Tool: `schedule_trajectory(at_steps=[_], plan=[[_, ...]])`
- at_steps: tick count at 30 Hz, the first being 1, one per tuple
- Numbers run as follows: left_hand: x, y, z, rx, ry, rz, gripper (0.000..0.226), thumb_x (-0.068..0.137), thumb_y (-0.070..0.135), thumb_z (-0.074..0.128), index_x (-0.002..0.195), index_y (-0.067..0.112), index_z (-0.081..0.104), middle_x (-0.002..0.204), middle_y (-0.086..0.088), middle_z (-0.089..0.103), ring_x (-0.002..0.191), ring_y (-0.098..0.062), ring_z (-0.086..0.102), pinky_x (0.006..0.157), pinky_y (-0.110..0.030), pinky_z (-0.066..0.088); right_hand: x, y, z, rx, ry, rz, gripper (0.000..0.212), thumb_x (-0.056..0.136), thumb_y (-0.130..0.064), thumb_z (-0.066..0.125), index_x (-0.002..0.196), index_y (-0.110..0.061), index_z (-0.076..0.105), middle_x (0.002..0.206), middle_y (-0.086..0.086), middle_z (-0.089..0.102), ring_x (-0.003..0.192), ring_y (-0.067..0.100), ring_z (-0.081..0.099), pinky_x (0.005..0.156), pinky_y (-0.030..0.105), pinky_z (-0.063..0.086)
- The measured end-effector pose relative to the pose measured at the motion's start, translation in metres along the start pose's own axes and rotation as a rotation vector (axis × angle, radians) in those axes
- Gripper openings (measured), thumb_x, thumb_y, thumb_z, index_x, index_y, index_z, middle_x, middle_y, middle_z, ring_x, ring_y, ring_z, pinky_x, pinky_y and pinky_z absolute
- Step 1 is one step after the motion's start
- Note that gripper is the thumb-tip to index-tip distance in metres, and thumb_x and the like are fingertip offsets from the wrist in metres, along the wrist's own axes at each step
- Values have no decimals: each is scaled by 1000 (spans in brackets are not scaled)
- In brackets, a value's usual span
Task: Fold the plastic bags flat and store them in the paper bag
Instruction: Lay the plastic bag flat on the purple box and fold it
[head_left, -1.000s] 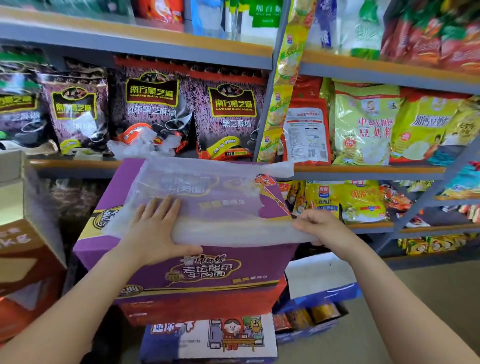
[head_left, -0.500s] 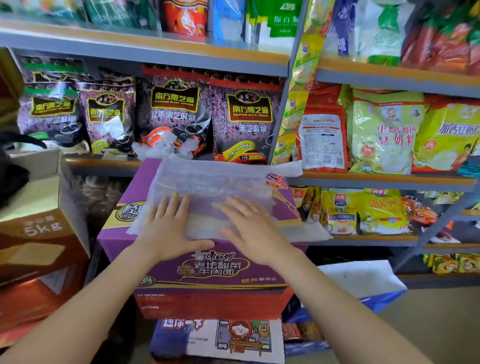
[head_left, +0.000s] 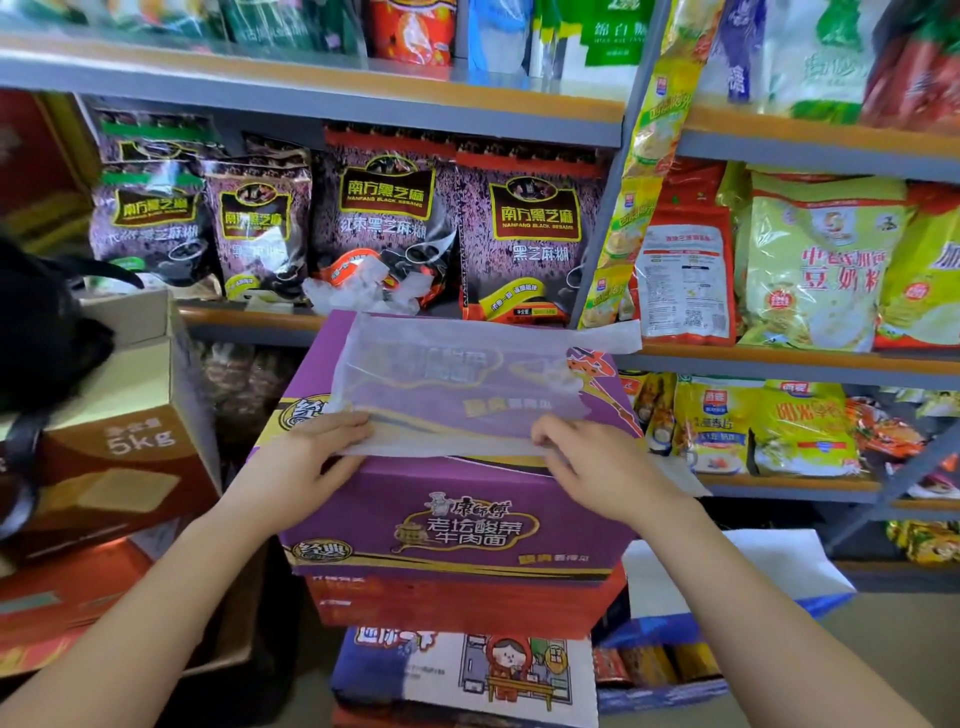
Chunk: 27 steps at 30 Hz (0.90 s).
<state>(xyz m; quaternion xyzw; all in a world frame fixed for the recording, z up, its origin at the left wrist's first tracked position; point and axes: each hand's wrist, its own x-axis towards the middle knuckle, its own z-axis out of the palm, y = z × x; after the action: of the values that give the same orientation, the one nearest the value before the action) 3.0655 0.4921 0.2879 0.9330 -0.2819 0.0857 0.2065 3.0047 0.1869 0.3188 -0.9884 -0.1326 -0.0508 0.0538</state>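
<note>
Two hands hold the near edge of a see-through plastic bag (head_left: 467, 384) that lies flat on top of a purple box (head_left: 457, 525). The left hand (head_left: 306, 457) pinches the left corner, and the right hand (head_left: 597, 467) pinches the right corner. A white and blue paper bag (head_left: 737, 582) stands just right of the box, below the shelves (head_left: 779, 358) of snack packs.

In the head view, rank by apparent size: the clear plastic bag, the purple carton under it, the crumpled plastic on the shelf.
1. purple carton
2. clear plastic bag
3. crumpled plastic, farther back, so its true size is unsure.
</note>
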Motion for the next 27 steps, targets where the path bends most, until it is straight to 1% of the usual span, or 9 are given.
schedule_trajectory(at_steps=[2, 5, 7, 11, 14, 17, 20, 23, 27], plan=[[1, 1, -5, -97, 32, 11, 48, 80, 39, 41, 105, 10, 69, 111, -3, 67, 103, -22, 64, 93, -15, 35, 5, 3, -5, 11, -5, -10, 10, 95, -26, 42, 95, -20, 50, 83, -1, 59, 78, 26, 57, 61, 36, 41], [-1, 5, -12, -246, 143, -52, 16, 84, 29, 60, 89, 43, 67, 86, 30, 66, 81, 4, 63, 74, -14, 45, 11, 9, -17, 154, -30, 3, 27, 92, -28, 49, 67, -26, 40, 61, -1, 49, 65, 25, 53, 56, 36, 36], [-1, 6, -15, -379, 271, -144, 44, 81, 14, 69, 76, 57, 61, 76, 36, 63, 70, 14, 57, 64, -6, 41, 14, 13, -28, 257, -44, 13, 37, 87, -33, 58, 58, -22, 37, 54, -1, 42, 60, 22, 50, 55, 34, 32], [9, 13, -25, -626, 300, -227, 41, 79, 3, 68, 61, 40, 66, 57, 16, 64, 53, 5, 51, 51, -6, 37, 27, 10, -49, 399, -155, -31, 29, 75, -36, 74, 73, -17, 52, 64, -8, 41, 63, 7, 40, 60, 27, 31], [22, 14, -34, -691, 264, -231, 19, 80, 12, 69, 68, 27, 67, 58, 0, 60, 57, -7, 48, 49, -17, 36, 41, 4, -59, 433, -259, -91, 36, 78, -30, 73, 60, -20, 43, 60, -8, 37, 60, 5, 35, 59, 29, 27], [37, 9, -39, -765, 295, -306, 15, 86, 17, 63, 73, 21, 70, 66, 7, 68, 61, -4, 59, 56, -17, 45, 59, 3, -66, 444, -332, -51, 32, 86, -21, 66, 58, -20, 51, 48, -13, 44, 48, 0, 38, 50, 15, 27], [40, 2, -35, -918, 148, -434, 14, 89, 23, 59, 90, 14, 69, 79, 4, 74, 77, -9, 69, 62, -17, 52, 84, 4, -64, 341, -363, -42, 30, 92, -21, 57, 67, -4, 56, 54, -8, 39, 49, 3, 35, 51, 19, 26], [36, -4, -34, -1063, -14, -440, 16, 83, 24, 65, 96, 15, 69, 90, 1, 74, 86, -15, 70, 72, -25, 51, 110, 2, -50, 143, -387, -39, 37, 96, -19, 46, 60, -23, 42, 62, -10, 40, 62, 7, 41, 57, 24, 28], [38, -11, -33, -1067, -104, -468, 15, 87, 15, 58, 95, 11, 69, 92, -4, 74, 85, -19, 70, 76, -31, 54, 132, -1, -25, -42, -391, 102, 33, 95, -28, 40, 62, -24, 36, 81, 2, 51, 83, 24, 50, 67, 31, 34]])
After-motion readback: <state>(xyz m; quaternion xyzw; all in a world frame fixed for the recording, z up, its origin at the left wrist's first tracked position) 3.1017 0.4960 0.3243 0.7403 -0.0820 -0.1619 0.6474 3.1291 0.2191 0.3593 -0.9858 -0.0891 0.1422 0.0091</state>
